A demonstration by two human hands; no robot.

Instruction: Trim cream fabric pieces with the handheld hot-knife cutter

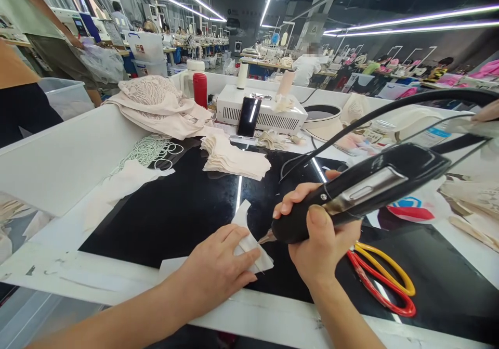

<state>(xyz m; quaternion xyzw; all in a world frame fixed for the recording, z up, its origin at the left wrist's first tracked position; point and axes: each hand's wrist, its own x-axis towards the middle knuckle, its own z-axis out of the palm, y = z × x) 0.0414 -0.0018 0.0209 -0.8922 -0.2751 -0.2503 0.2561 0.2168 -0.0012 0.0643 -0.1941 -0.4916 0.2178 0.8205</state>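
Head camera, worktable record.

Item 1: left hand (222,266), fingers bent and gathered, holding a small folded piece of white fabric (249,241) near the front edge of a glossy black board (156,224); whether the fabric lies flat or is slightly raised cannot be told.

Item 2: right hand (323,240), fingers wrapped round a thick black handheld tool with a silver side plate (362,193), thumb along the near side. Its narrow tip points at the fabric's right edge; contact cannot be confirmed.

Item 3: layered stack of cream fabric pieces (236,159), beyond the hands on the same board.

Item 4: red and yellow looped handles (407,309), right of the right hand; the remainder is hidden.

Item 5: loose tangle of pale green cord (146,154), left, with a pale fabric scrap (125,182) nearby.

Item 6: white vented metal box (261,112), at the back; dark smartphone (248,117) upright before it.

Progress, as judged: one piece in hand and unfinished, the tool brought up to its edge. Whether the stack is finished or waiting cannot be told.
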